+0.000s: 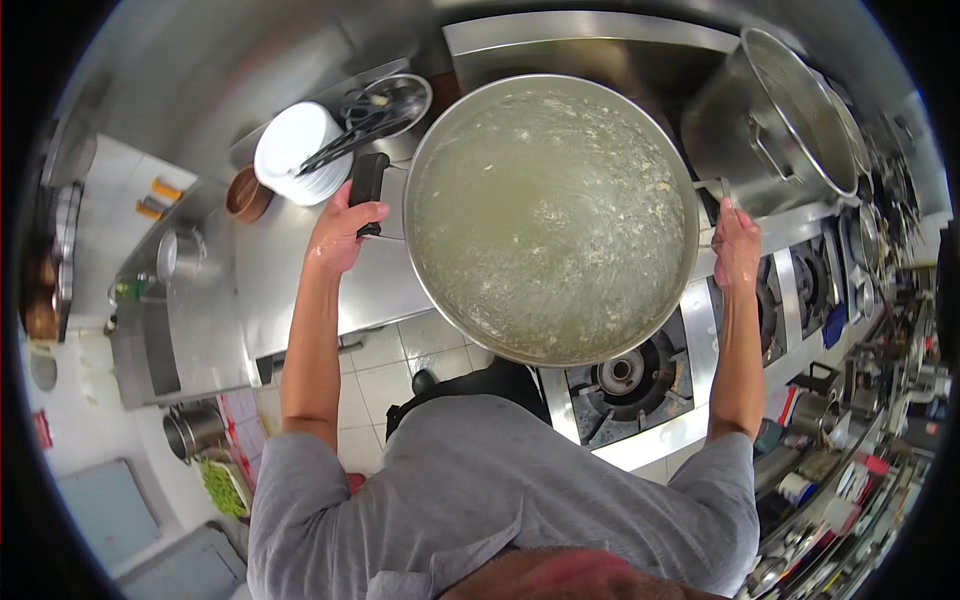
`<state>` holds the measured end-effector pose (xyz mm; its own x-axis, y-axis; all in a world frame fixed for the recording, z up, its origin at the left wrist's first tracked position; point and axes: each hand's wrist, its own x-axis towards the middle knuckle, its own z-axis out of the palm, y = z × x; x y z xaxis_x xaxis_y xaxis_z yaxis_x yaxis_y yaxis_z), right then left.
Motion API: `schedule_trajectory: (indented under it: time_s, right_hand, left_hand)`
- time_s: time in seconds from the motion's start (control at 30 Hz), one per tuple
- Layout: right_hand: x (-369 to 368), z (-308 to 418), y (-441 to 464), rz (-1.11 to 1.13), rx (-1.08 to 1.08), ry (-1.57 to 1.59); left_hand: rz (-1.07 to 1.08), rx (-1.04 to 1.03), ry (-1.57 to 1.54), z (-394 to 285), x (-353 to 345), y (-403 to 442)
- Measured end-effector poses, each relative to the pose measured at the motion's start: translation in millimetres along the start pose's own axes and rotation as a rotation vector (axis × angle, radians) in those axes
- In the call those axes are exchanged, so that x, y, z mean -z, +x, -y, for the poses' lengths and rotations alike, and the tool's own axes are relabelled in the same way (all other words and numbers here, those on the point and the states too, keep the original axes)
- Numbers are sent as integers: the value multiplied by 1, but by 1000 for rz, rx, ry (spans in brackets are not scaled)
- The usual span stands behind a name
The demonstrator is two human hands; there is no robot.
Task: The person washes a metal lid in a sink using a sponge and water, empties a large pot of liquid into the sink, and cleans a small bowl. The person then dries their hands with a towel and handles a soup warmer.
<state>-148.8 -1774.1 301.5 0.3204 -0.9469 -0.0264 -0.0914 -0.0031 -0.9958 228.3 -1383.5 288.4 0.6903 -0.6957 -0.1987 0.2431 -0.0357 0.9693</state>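
Note:
A large round metal pot [410, 250] takes up the middle of the head view, filled with cloudy, rippling water [540, 220] that has pale bits floating in it. On its left side, my left hand [343, 228] is closed round a black-covered handle [369, 190]. At the opposite side, my right hand [737, 245] grips the bare metal handle [712, 186]. Both hands look wet. The pot hides part of the stove and counter; whether its base rests on anything cannot be seen.
Gas burners [622, 375] run along the right. A tall stockpot [735, 140] stands behind my right hand. On the steel counter [285, 260] are stacked white plates [295, 150], a wooden bowl [247, 194] and a metal container with dark-handled utensils [405, 105]. Shelves with cookware line the far right.

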Motion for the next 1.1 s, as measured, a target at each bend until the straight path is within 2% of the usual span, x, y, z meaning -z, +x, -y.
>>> schedule_trajectory:
  time_s: [0.27,0.37,0.43,0.57,0.6,0.67,0.77,1.03,1.1]
  right_hand:
    - [-67,15,-68,150,48,83]
    - [-102,10,-91,271,101,77]
    - [-140,17,-124,336,53,126]
    - [-225,18,-183,440,24,27]
    - [-198,-15,-143,467,-15,65]
    - [-203,-31,-123,553,-51,93]
    - [-215,-15,-94,661,-15,129]
    - [-277,-9,-21,1043,-109,196]
    - [-301,-10,-18,1103,-129,186]
  left_hand:
    - [-137,-47,-43,20,91,-95]
    - [-236,-82,-54,21,132,-149]
    - [-300,-77,-27,22,168,-191]
    - [-344,-35,-62,32,252,-260]
    - [-353,-15,-28,40,207,-244]
    - [-417,23,7,36,191,-261]
    - [-567,3,18,15,143,-293]
    - [-944,-17,84,-29,25,-338]
    - [-1017,-3,77,-21,23,-342]
